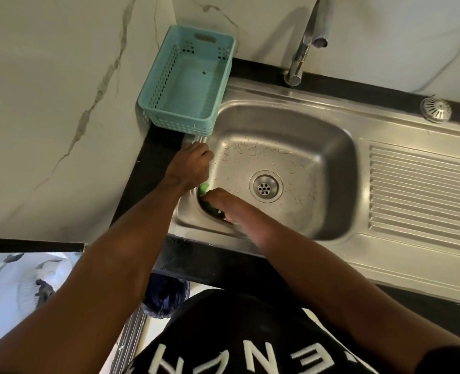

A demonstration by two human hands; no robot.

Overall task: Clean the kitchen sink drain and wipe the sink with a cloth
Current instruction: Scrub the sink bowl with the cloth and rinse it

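Right hand gripped green cloth at sink's left wall; drain lay just right. Left hand pressed on rim, grip unclear.

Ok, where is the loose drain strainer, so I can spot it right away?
Start at the steel sink and follow its back rim right, past the tap, to above the ribbed drainboard. The strainer sits there against the black counter strip. It is a small round metal dome with radial slots, lifted out, unlike the fixed drain in the basin floor.
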